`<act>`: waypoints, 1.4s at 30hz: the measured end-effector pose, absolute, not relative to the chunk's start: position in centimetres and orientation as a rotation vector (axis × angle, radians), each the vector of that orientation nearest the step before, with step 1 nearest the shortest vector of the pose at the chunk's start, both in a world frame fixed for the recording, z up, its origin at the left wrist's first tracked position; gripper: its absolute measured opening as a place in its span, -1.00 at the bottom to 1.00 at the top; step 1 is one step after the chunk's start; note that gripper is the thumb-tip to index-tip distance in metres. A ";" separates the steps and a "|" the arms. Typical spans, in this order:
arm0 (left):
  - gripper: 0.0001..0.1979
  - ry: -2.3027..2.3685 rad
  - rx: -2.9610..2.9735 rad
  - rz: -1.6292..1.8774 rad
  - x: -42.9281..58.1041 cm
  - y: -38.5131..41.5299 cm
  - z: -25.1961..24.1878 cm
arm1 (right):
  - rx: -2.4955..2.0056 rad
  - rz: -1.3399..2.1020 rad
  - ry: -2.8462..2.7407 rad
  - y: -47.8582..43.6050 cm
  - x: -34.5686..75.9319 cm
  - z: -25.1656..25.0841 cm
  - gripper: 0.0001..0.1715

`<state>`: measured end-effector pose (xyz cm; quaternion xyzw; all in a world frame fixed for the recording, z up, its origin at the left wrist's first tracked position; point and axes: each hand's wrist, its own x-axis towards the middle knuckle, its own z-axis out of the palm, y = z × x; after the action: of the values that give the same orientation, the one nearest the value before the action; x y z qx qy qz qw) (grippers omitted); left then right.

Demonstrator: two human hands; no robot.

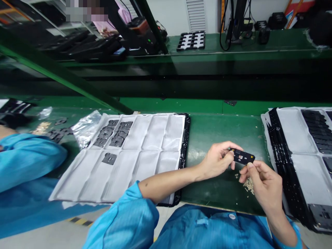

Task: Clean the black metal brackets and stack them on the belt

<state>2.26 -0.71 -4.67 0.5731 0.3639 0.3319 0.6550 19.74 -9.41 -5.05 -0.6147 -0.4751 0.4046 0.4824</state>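
Both my hands hold one small flat black part (242, 157) with a yellow spot, just above the green bench (220, 131). My left hand (218, 159) pinches its left end with fingers closed. My right hand (264, 185) pinches its right end from below with thumb and fingertips. Under my hands lies a small heap of pale scraps (249, 185). A black tray with a white padded liner (145, 152) lies left of my hands and carries several black parts (115, 133) in its far left pockets.
A stack of black trays with white liners and black parts (298, 155) stands at the right. Another person's blue sleeve (26, 162) is at the left, near loose parts and a clear bag (86, 126). Green frame bars, a rear shelf with a tray (191, 40) and cables lie beyond.
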 end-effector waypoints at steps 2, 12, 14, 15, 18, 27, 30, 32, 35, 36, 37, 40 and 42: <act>-0.71 0.850 1.280 0.747 2.4 -0.6 -4.8 | -1.497 0.971 -1.168 -9.5 19.6 -5.0 -0.57; -0.58 0.728 1.295 0.753 1.6 -0.8 -5.7 | -1.493 0.987 -1.117 -9.3 19.6 -4.9 -0.55; -0.62 0.739 1.304 0.748 1.5 -0.9 -5.5 | -1.497 0.993 -1.110 -9.3 19.5 -5.0 -0.54; -0.64 0.750 1.305 0.745 1.6 -0.9 -5.4 | -1.498 0.998 -1.110 -9.2 19.5 -5.0 -0.54; -0.65 0.789 1.296 0.736 1.7 -0.9 -5.3 | -1.494 1.005 -1.106 -9.2 19.5 -5.1 -0.55; -0.62 0.840 1.267 0.721 2.0 -0.8 -5.7 | -1.494 1.014 -1.122 -9.3 19.4 -5.1 -0.54; -0.61 0.862 1.239 0.715 2.0 -0.8 -5.5 | -1.505 1.013 -1.132 -9.3 19.3 -5.1 -0.52; -0.63 0.883 1.219 0.711 2.0 -0.7 -5.3 | -1.513 1.007 -1.153 -9.4 19.3 -5.2 -0.53; -0.68 0.881 1.136 0.691 2.0 -0.5 -5.0 | -1.520 0.980 -1.212 -9.8 19.3 -5.5 -0.54; -0.69 0.871 1.091 0.687 2.0 -0.4 -5.0 | -1.520 0.962 -1.228 -9.9 19.3 -5.5 -0.57; -0.70 0.860 1.045 0.683 2.0 -0.4 -4.9 | -1.516 0.945 -1.233 -9.9 19.3 -5.6 -0.63; -0.70 0.850 0.987 0.673 2.0 -0.6 -4.6 | -1.482 0.925 -1.200 -10.0 19.1 -5.6 -0.73; -0.69 0.865 1.033 0.674 1.9 -0.8 -4.2 | -1.452 0.930 -1.181 -9.8 18.9 -5.6 -0.70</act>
<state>1.85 -0.78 -4.24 0.4692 0.3929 0.3059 0.7293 18.89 -9.83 -5.55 -0.6010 -0.4886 0.3848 0.5020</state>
